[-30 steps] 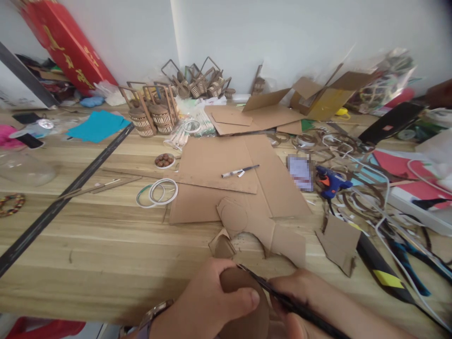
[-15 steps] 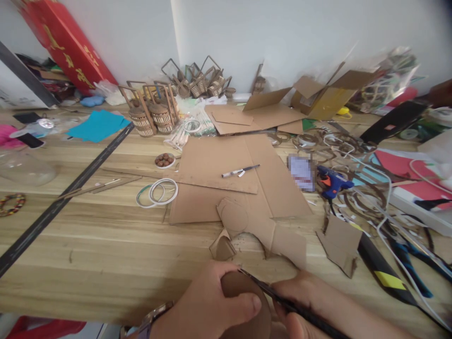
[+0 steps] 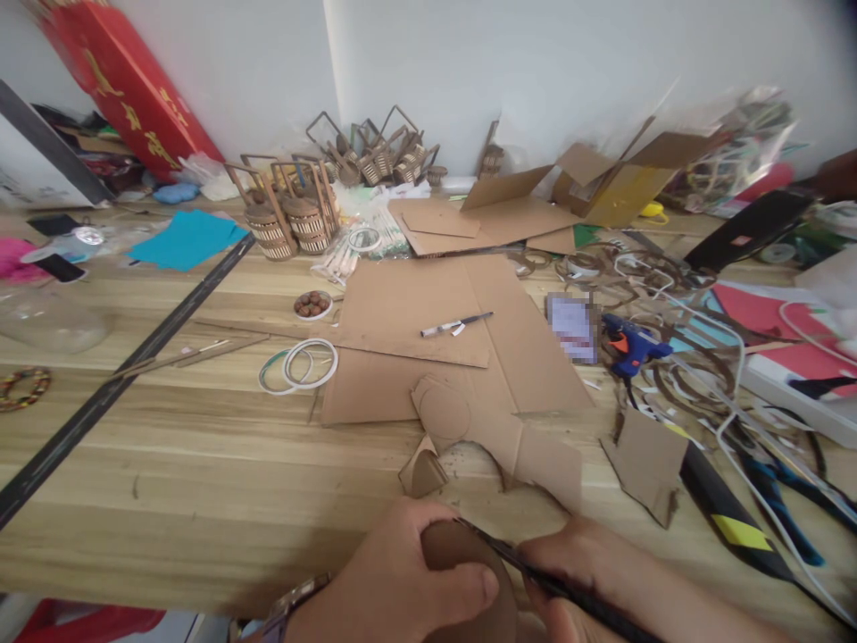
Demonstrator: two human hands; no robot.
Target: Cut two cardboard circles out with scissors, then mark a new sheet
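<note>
At the bottom centre, my left hand (image 3: pixel 408 576) is closed on a rounded piece of brown cardboard (image 3: pixel 461 554), thumb on its face and fingers at its upper edge. My right hand (image 3: pixel 582 572) grips a dark, slim cutting tool (image 3: pixel 555 585), whose pointed end lies along the cardboard's upper right edge near my left fingertips. Its lower part is covered by my right hand. Just beyond my hands lie a cut cardboard scrap (image 3: pixel 549 455), a cardboard disc (image 3: pixel 447 409) and a small folded scrap (image 3: pixel 423 469).
A pen (image 3: pixel 456 324) rests on a large cardboard sheet (image 3: pixel 402 393). White tape rings (image 3: pixel 310 363) lie left of it. A blue glue gun (image 3: pixel 633 346), a black-yellow tool (image 3: pixel 729 518) and cables crowd the right. Small woven baskets (image 3: pixel 309 223) stand at the back.
Both hands, the cardboard piece and the tool have shifted only very slightly; the grips look the same.
</note>
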